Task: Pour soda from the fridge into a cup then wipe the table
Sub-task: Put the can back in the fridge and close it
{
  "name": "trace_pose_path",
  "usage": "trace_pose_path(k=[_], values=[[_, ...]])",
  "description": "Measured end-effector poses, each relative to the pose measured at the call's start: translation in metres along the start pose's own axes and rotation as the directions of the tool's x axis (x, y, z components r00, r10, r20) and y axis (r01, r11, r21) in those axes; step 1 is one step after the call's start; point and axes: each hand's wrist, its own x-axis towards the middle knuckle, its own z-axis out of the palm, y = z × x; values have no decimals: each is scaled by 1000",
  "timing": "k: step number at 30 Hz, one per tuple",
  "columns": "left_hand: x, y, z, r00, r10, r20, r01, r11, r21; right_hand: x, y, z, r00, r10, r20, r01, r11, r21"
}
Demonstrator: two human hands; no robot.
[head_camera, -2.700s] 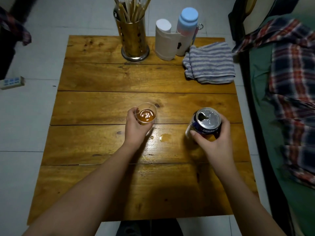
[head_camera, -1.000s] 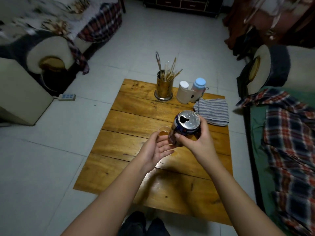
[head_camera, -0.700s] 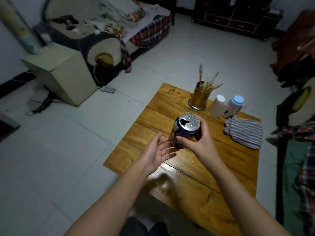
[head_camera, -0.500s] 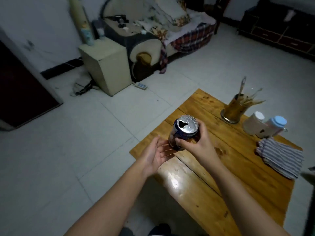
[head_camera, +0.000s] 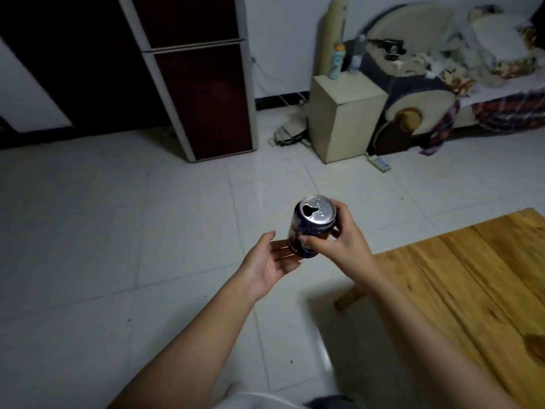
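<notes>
The person has turned away from the table [head_camera: 460,278], and now only its near left corner shows at the right of the view; a moment ago the whole top lay in front of them, with the cup, the striped cloth and the small spill beside the cup. None of these is in view now. Ahead stands the fridge [head_camera: 203,93] against the far wall, with both doors closed, well apart from the hands.

The right hand [head_camera: 339,243] holds the opened soda can [head_camera: 309,228] upright over the floor, thumb on the near side and fingers curled round the far side. The left hand [head_camera: 271,261] has left the cup and now lies open, palm up, with its fingertips just at the bottom of the can; I cannot tell if they touch it.

I judge that the pouring is done, since the cup had brown drink in it before, and that the can is going back to the fridge. The wiping is not yet done, so the person must return for the cloth
</notes>
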Motion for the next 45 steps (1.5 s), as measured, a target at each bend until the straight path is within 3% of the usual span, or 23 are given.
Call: trace_pose_path(k=[7,13,18,29,45], values=[[-43,42,-128,984,95,-150,-112,988,-107,22,-36,133,974,-70,214,64,997,32],[-70,57,-211,950,150,-272,-212,953,-215,36,-63,219,884,-132,448,131,991,32],[-72,66,-249,932,163,-324,-260,924,-282,49,-72,263,823,-157,546,178,984,16],[-8,137,-290,940,147,-308,-237,930,-280,138,-76,312,826,-130,548,158,987,-4],[140,354,-337,925,152,-349,-250,933,-257,380,-112,394,838,-139,528,144,989,32]])
